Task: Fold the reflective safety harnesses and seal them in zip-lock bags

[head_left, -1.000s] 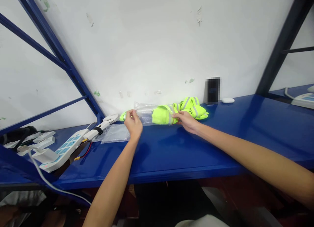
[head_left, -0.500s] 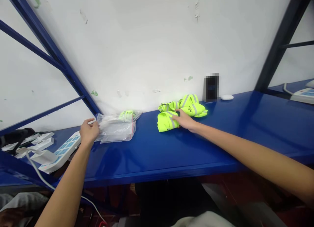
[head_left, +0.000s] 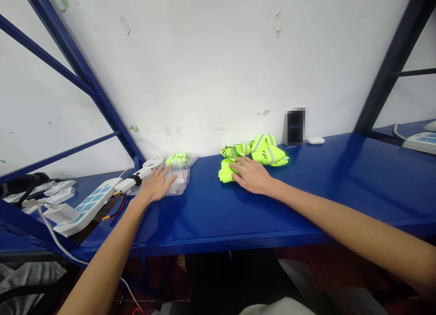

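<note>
My left hand [head_left: 157, 182] lies with fingers spread over a small stack of clear zip bags [head_left: 179, 184] on the left of the blue table. Just behind the bags is a small neon-yellow bundle [head_left: 177, 159], partly covered by clear plastic. My right hand [head_left: 252, 175] rests on the front rolled reflective vest [head_left: 225, 173], neon yellow, its fingers apart over the top and partly hiding it. Two more bundles of the same cloth with grey stripes, a left one [head_left: 235, 150] and a right one [head_left: 269, 151], sit right behind that hand.
A white power strip [head_left: 93, 204] and plugs crowd the left end, near a cable with yellow connectors [head_left: 117, 206]. A white round device [head_left: 153, 162] stands by the wall. At the back right are a dark pixelated object [head_left: 295, 126] and a white case [head_left: 316, 140].
My left hand has moved right, from the bags' left edge onto their top, uncovering the white device and cable. The right hand's fingers have shifted from gripping the front vest to lying over it.
</note>
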A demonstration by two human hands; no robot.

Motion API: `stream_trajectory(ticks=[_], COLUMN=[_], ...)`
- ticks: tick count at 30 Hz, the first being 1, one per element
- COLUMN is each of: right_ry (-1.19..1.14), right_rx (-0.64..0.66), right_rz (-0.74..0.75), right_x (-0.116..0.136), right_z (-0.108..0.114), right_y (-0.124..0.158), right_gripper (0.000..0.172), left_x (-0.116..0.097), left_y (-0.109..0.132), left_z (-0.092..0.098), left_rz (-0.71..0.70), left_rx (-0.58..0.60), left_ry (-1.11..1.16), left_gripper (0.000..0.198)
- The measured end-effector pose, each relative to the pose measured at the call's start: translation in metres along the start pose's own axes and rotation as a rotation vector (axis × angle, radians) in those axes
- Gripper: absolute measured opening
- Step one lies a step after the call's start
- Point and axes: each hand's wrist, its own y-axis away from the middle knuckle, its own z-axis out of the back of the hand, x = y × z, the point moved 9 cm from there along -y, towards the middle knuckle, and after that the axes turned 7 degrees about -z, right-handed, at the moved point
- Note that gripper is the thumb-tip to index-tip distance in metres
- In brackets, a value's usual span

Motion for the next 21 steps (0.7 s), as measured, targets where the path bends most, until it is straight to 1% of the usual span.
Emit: stream_trajectory(ticks=[2, 3, 5, 7, 12, 13, 15, 16, 18, 20, 21], right_ry=[0.030, 0.047, 0.088, 0.125, 0.147, 0.143, 0.133, 0.129, 0.126, 0.117, 0.105], right_rx=[0.019, 0.027, 0.033, 0.027, 0.008, 0.003, -0.009, -0.016, -0.029, -0.049, -0.063], right_rz=[-0.022, -0.026, -0.033, -0.047, -0.096, -0.096, -0.093, -0.092, -0.088, -0.074, -0.059], right_x=[0.002, 0.002, 0.001, -0.005, -0.024, -0.026, -0.027, -0.028, -0.027, -0.023, -0.020], right_z=[-0.003, -0.005, -0.009, -0.013, -0.018, -0.018, -0.018, -0.019, -0.019, -0.017, -0.016], right_y=[0.001, 0.001, -0.001, -0.004, -0.014, -0.014, -0.014, -0.013, -0.011, -0.009, -0.008], right_gripper=[0.043, 0.045, 0.042, 0.038, 0.039, 0.041, 0.045, 0.046, 0.051, 0.057, 0.059], left_x=[0.001, 0.001, 0.002, 0.004, 0.007, 0.009, 0.014, 0.015, 0.011, -0.001, -0.007], left_y=[0.007, 0.011, 0.015, 0.015, -0.004, -0.009, -0.017, -0.021, -0.030, -0.040, -0.045], left_z=[-0.033, -0.044, -0.055, -0.057, -0.045, -0.042, -0.035, -0.030, -0.014, 0.001, 0.005], left_rz=[0.044, 0.055, 0.055, 0.051, -0.033, -0.017, 0.074, 0.121, 0.182, 0.194, 0.196], left_rx=[0.181, 0.224, 0.250, 0.254, 0.289, 0.293, 0.277, 0.243, 0.113, -0.032, -0.074], left_ry=[0.027, 0.039, 0.060, 0.073, 0.144, 0.157, 0.157, 0.140, 0.078, 0.023, 0.005], left_gripper=[0.076, 0.076, 0.075, 0.075, 0.075, 0.073, 0.067, 0.066, 0.065, 0.063, 0.062])
